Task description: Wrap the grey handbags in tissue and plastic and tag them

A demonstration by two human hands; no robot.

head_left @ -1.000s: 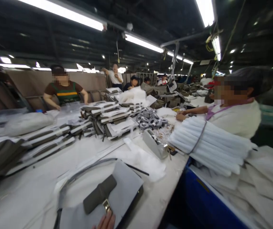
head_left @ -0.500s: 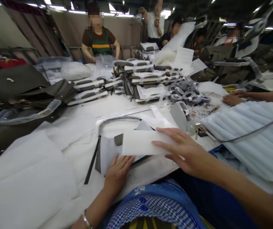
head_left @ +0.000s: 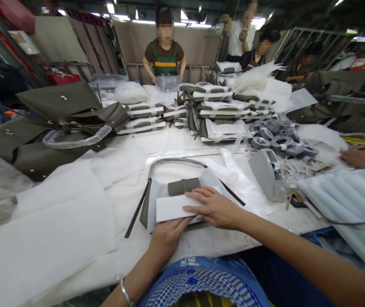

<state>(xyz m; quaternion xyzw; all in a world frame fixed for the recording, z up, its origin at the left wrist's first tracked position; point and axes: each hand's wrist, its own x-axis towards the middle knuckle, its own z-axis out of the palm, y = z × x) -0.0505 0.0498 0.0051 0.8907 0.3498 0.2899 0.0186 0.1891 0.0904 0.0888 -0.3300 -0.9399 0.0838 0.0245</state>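
A dark olive handbag (head_left: 144, 209) lies flat on the table in front of me, its thin strap (head_left: 182, 161) looped away from me and pale lining paper around its sides. On its front sits an olive flap with a band (head_left: 184, 186). My right hand (head_left: 217, 208) holds a white foam sheet (head_left: 171, 208) against the bag just below that flap, fingers spread across its right end. Along the sheet's near edge, my left hand (head_left: 167, 235) rests with fingers stretched out flat; its fingertips are partly hidden.
White paper sheets (head_left: 73, 213) cover the table's left side, with olive bags (head_left: 70, 108) behind. Wrapped bags (head_left: 223, 111) are stacked at the back. Grey rolls (head_left: 281, 143) and pale foam padding (head_left: 354, 194) lie to the right. A co-worker (head_left: 165, 53) stands opposite; another person's hands (head_left: 361, 155) are at right.
The foam sheet has come down from above the bag onto its front, uncovering the olive flap. My right hand has moved with it; my left hand now meets its near edge. The view has shifted left.
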